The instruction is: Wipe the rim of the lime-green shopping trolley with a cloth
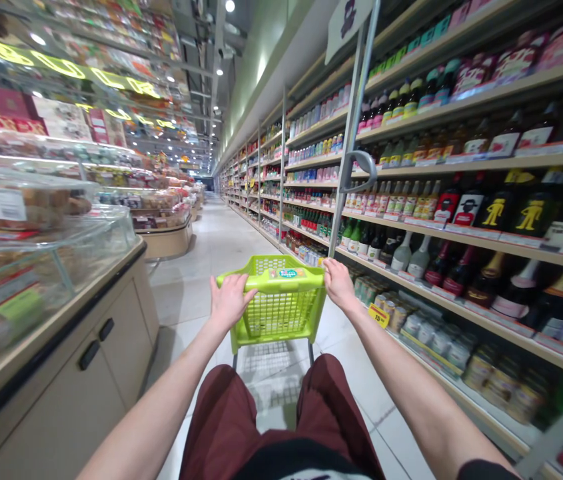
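Observation:
A lime-green shopping cart (281,319) stands upright right in front of my knees, with a coloured sticker (288,273) on its handle bar. My left hand (232,297) is wrapped over the left end of the bar, thumb towards the middle. At the bar's right end my right hand (338,283) grips the corner, its fingers curled round it. Through the latticed back panel no goods can be made out in the cart.
Shelves of bottles and cans (461,227) line the right side, with a grey handle (361,171) and a yellow price tag (378,316) sticking out. A glass-topped counter (61,333) with packaged food runs along the left. The tiled aisle (211,230) stretches ahead past a rounded display (161,242).

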Available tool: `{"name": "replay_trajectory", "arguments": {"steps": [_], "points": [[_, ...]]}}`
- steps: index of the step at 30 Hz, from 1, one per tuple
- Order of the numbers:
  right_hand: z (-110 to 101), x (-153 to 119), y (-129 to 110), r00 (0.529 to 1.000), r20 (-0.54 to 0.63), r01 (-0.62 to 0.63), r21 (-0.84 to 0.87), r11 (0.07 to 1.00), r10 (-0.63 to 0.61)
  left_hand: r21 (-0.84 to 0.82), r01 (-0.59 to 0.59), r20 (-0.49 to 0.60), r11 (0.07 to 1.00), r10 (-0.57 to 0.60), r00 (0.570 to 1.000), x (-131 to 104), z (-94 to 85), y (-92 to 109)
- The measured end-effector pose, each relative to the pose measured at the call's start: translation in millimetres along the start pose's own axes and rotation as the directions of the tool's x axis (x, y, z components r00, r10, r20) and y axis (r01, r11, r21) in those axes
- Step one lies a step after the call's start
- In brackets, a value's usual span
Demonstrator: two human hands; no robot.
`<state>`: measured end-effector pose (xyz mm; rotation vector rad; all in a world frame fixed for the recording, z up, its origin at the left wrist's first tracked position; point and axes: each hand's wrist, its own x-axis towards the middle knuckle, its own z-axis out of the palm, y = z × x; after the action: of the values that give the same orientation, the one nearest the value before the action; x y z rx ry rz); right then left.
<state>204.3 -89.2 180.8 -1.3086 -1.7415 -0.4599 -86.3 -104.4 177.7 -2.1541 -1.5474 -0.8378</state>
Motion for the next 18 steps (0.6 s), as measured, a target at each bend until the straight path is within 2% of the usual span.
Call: {"name": "replay_trajectory", "arguments": {"steps": [2, 6, 9, 12, 16, 18], "points": [[5, -1, -18, 1.000, -0.016, 0.008, 0.083, 0.997, -0.007, 0.010, 0.002, 0.006, 1.000, -0.003, 1.000, 0, -0.4, -1], [18, 0, -71, 0.977, 0.018, 0.196, 0.292, 0.936, -0.210, 0.031, 0.003, 0.032, 1.000, -0.004, 0.999, 1, -2.8, -5], [21, 1, -83, 0.951, 0.047, 0.277, 0.308, 0.910, -0.305, 0.039, 0.001, 0.051, 0.999, -0.003, 0.999, 2, -5.0, -10], [18, 1, -60, 0.953, 0.067, 0.272, 0.230, 0.934, -0.294, 0.044, 0.001, 0.060, 0.999, -0.003, 0.998, 1, -6.5, -16], [6, 0, -10, 0.993, 0.038, 0.105, 0.105, 0.989, -0.109, 0.059, 0.006, 0.068, 0.998, -0.010, 0.998, -1, -9.3, -16], [3, 0, 5, 1.000, 0.006, 0.020, 0.057, 0.998, -0.021, 0.071, 0.008, 0.070, 0.997, -0.013, 0.997, -2, -11.2, -13]]}}
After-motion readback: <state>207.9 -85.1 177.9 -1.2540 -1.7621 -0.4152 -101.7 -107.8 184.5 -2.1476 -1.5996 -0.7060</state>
